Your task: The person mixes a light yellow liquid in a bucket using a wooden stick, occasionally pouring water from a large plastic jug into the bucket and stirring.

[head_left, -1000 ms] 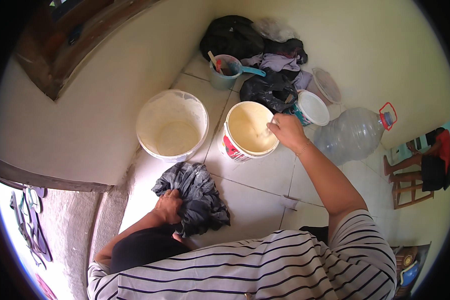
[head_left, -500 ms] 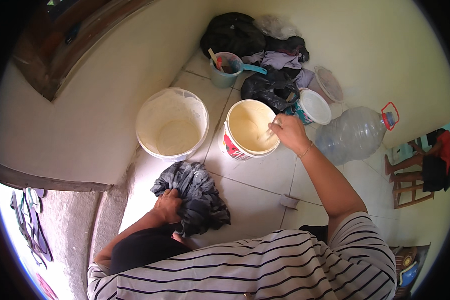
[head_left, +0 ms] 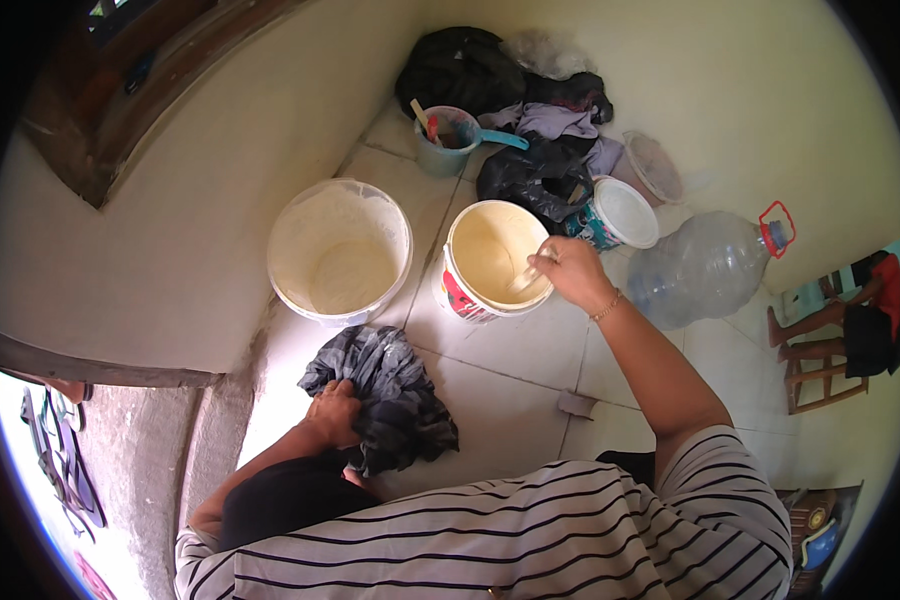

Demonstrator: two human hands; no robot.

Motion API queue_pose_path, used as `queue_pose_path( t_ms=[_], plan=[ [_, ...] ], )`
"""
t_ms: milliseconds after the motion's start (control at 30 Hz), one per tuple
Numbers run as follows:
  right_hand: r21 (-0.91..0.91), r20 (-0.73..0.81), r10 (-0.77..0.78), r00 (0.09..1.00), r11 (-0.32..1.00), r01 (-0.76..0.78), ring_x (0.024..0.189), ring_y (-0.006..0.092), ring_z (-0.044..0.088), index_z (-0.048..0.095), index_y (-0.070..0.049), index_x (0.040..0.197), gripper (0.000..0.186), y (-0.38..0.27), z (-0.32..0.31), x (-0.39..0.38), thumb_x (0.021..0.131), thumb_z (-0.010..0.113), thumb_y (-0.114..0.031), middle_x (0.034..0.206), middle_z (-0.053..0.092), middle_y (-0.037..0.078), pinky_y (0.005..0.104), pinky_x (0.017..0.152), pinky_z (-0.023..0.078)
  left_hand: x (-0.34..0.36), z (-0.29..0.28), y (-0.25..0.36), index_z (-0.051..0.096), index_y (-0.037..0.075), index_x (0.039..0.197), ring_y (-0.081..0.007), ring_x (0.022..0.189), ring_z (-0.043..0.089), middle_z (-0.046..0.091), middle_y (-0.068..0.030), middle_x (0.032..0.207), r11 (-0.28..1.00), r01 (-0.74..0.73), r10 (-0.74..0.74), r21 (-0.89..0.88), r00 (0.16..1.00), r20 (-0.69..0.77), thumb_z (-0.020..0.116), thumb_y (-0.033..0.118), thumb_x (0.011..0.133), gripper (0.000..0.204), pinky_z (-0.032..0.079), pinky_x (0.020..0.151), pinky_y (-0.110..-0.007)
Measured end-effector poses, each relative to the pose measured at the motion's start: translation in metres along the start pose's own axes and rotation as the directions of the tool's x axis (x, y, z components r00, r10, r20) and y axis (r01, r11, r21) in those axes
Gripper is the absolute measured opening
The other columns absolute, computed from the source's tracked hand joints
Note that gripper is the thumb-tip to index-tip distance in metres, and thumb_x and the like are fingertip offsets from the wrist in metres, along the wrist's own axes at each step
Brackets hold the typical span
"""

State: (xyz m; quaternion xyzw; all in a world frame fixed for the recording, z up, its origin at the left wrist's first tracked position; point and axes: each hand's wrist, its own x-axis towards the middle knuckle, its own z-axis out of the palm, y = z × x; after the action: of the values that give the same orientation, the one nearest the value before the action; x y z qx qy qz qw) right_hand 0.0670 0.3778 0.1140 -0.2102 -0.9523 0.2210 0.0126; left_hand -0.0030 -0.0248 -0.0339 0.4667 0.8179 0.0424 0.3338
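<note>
My right hand [head_left: 574, 272] is closed around a pale, cream-coated stick [head_left: 528, 277], whose lower end is inside a paint bucket [head_left: 461, 296]. This bucket has a red and white outside and is smeared with cream inside. Left of it stands a larger whitish tub [head_left: 288, 236] with cream residue on its walls and bottom. My left hand [head_left: 334, 413] grips a bunched dark grey patterned cloth [head_left: 390, 385] on the tiles in front of the tub, with the fingertips partly hidden in its folds.
Farther back are a teal dipper [head_left: 444, 160] with tools in it, a black plastic bag [head_left: 530, 180] and a lidded pail [head_left: 625, 213]. A big clear water bottle [head_left: 700, 268] lies to the right. A seated person [head_left: 865, 315] is at the far right; sandals [head_left: 65, 450] lie at left.
My right hand has shifted slightly, and more of the stick shows inside the bucket. My left hand stays on the cloth. Part of a foot has appeared near the sandals.
</note>
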Motion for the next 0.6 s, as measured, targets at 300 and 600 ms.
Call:
queue_pose_path(
  t_ms=[300, 600],
  plan=[
    [-0.004, -0.340, -0.203, 0.918, 0.977, 0.215, 0.075, 0.0354, 0.065, 0.068, -0.002, 0.091, 0.027, -0.002, 0.027, 0.014, 0.080, 0.069, -0.027, 0.084, 0.067, 0.017, 0.0409, 0.066, 0.051, 0.002, -0.010, 0.006, 0.070, 0.009, 0.092, -0.0343, 0.114, 0.045, 0.047, -0.0151, 0.112, 1.000, 0.023, -0.024, 0.015, 0.996, 0.083, 0.075, 0.029, 0.060, 0.038, 0.042, 0.097, -0.042],
    [0.368, -0.002, 0.018, 1.000, 0.930, -0.016, 0.068, 0.0271, 0.063, 0.068, -0.004, 0.089, 0.021, -0.017, 0.025, -0.002, 0.081, 0.069, -0.024, 0.078, 0.066, 0.016, 0.0340, 0.063, 0.048, 0.002, 0.004, -0.004, 0.070, 0.010, 0.089, -0.0358, 0.108, 0.047, 0.048, -0.0161, 0.108, 1.000, -0.015, 0.015, 0.001, 0.999, -0.043, 0.075, 0.034, 0.060, 0.038, 0.044, 0.093, -0.045]
  ],
)
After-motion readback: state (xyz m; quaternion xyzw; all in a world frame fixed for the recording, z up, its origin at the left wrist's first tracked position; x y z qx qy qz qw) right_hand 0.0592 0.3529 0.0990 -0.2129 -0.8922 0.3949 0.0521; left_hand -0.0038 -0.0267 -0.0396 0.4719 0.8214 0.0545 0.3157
